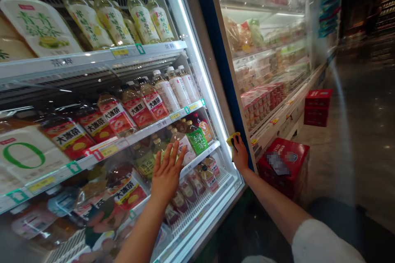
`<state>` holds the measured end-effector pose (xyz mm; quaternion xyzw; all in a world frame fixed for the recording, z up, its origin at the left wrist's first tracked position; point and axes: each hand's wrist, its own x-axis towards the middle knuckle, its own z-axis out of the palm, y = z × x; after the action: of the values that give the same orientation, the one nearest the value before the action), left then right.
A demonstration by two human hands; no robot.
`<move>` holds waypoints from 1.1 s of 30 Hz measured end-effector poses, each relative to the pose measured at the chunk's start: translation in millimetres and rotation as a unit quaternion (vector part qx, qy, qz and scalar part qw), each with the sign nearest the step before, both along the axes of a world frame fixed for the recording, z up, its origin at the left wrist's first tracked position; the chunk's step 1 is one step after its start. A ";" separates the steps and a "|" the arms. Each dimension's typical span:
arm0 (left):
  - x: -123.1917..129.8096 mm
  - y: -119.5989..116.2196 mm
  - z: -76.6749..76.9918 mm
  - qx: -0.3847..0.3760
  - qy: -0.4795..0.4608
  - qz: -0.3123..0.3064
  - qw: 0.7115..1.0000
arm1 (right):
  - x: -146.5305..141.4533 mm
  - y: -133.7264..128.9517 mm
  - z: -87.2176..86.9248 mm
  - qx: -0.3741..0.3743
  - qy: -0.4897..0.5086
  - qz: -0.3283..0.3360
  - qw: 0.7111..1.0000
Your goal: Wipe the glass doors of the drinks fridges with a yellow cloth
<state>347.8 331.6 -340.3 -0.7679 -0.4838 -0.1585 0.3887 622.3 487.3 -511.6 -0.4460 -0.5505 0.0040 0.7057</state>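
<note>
My left hand [168, 170] is held with its fingers stretched out in front of the glass door [123, 76] of a drinks fridge and appears to rest on the glass. Fingers wrapped, my right hand [240, 157] presses a yellow cloth [233, 139] against the right edge of the door frame [216, 102]. Something dark shows on the cloth, too small to make out. Behind the glass stand bottles of tea, among them a green-labelled bottle [197, 137]. A blurred reflection of a person with a cloth shows low on the glass.
Red cartons [284, 164] sit on the floor to the right, with a smaller red box [317, 107] farther off. Beside the fridge, an open chiller [274, 65] holds packed food on several shelves. A blue strip [220, 49] divides the two cabinets.
</note>
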 end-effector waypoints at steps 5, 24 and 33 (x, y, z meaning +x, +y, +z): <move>1.3 -0.5 1.0 -0.009 -0.004 0.001 1.000 | -31.3 -2.1 41.2 0.009 0.001 0.007 1.000; 1.8 0.0 -3.9 -0.007 0.015 0.008 1.000 | -71.3 -70.8 17.5 0.095 -0.124 0.132 0.979; -15.2 -38.6 -26.4 -0.010 0.014 0.023 1.000 | -100.0 -90.5 28.5 0.059 -0.169 0.091 0.980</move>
<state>332.6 293.0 -366.7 -0.7628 -0.4974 -0.1339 0.3909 522.3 396.8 -483.1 -0.3461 -0.6994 -0.0393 0.6241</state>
